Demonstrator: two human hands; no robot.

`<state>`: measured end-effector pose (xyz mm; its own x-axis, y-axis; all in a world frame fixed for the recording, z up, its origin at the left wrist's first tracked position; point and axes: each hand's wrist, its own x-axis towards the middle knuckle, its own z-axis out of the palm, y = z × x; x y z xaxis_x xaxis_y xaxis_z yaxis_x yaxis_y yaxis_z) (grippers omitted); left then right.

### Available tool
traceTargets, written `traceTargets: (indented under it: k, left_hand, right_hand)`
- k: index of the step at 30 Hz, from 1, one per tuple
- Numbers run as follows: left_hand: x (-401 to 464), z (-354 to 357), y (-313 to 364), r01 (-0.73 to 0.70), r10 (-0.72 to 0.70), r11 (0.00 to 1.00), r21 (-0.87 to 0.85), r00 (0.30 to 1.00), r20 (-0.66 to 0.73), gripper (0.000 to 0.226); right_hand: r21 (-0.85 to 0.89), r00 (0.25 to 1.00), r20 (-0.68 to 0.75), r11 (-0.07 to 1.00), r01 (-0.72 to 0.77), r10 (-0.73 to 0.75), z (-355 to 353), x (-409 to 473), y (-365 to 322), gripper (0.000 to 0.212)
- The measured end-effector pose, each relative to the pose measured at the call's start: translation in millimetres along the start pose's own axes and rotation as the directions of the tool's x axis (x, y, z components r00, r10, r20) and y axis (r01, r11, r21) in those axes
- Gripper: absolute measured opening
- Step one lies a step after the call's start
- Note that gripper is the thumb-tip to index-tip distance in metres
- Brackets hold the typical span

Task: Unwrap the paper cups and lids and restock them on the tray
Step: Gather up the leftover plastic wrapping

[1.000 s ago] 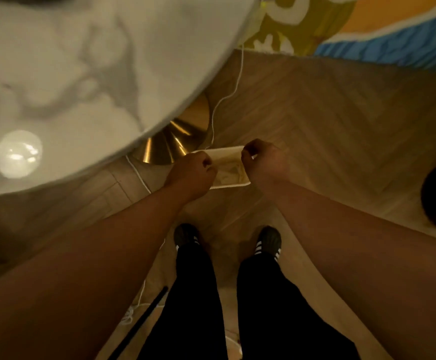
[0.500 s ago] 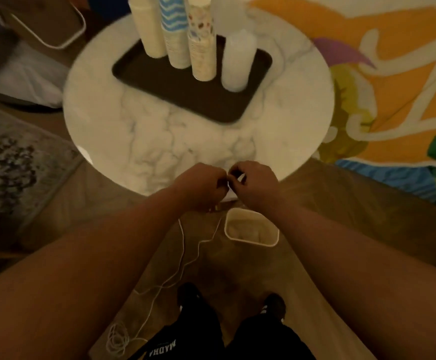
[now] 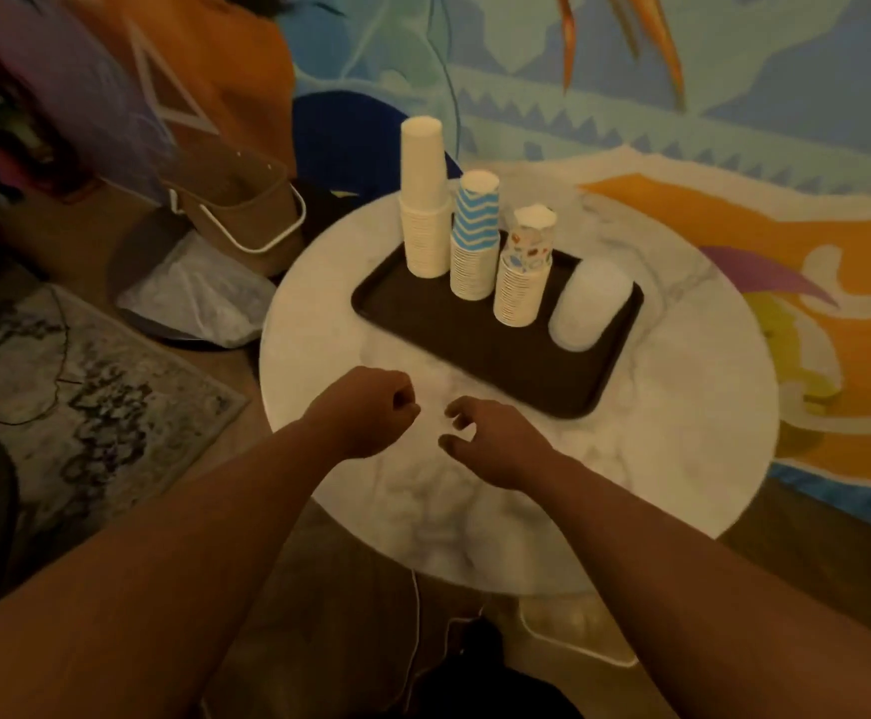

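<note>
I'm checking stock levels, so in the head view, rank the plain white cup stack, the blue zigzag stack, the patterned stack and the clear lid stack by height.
1. plain white cup stack
2. blue zigzag stack
3. patterned stack
4. clear lid stack

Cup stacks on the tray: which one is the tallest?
The plain white stack, at the left end of the dark tray. It rises above the blue zigzag stack and the spotted stack.

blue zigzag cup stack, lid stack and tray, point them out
blue zigzag cup stack [image 3: 476, 220]: head view, on its patterned top cup.
lid stack [image 3: 589, 303]: head view, on its side.
tray [image 3: 454, 329]: head view, on its bare floor.
</note>
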<state>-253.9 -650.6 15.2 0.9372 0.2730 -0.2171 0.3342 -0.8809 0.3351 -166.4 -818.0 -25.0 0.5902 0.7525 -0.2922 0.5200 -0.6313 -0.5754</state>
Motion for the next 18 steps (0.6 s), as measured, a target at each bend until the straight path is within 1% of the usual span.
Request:
traceTargets:
  k: [2,5,8,10,12,14,15,17,18]
  left_hand:
    - [3,-12,-27,0.071,-0.071,0.997,-0.01,0.997,-0.012,0.02]
    - [6,-35,-75,0.188,-0.188,0.982,-0.016,0.982,-0.011,0.022]
    - [14,-54,-126,0.276,-0.275,0.961,0.008,0.96,-0.044,0.021]
    - [20,-60,-161,0.344,-0.345,0.939,-0.022,0.937,-0.048,0.017]
    - [31,-62,-201,0.393,-0.396,0.918,-0.059,0.917,-0.055,0.016]
    - [45,-61,-247,0.401,-0.404,0.914,-0.055,0.913,-0.059,0.021]
    - [53,-61,-271,0.388,-0.389,0.921,-0.034,0.919,-0.055,0.022]
    - [72,-59,-317,0.355,-0.354,0.935,0.021,0.935,-0.024,0.015]
    - [81,-57,-337,0.338,-0.338,0.94,0.045,0.941,-0.004,0.016]
  right_hand:
    - [-0.001,0.998,0.06,1.0,0.015,-0.015,2,28,-22,0.046]
    - [0.044,0.987,0.154,0.998,0.038,-0.045,10,63,-59,0.046]
    - [0.109,0.979,0.193,0.993,0.038,-0.058,19,96,-91,0.044]
    - [0.148,0.976,0.215,0.989,0.014,-0.046,30,124,-112,0.043]
    - [0.234,0.974,0.225,0.972,-0.025,-0.029,43,159,-137,0.042]
    - [0.39,0.97,0.243,0.916,-0.092,-0.006,61,198,-170,0.039]
    - [0.479,0.967,0.255,0.866,-0.146,0.022,70,219,-187,0.034]
    - [0.623,0.955,0.278,0.737,-0.261,0.103,88,259,-219,0.016]
    - [0.674,0.945,0.293,0.669,-0.313,0.147,98,281,-232,0.01]
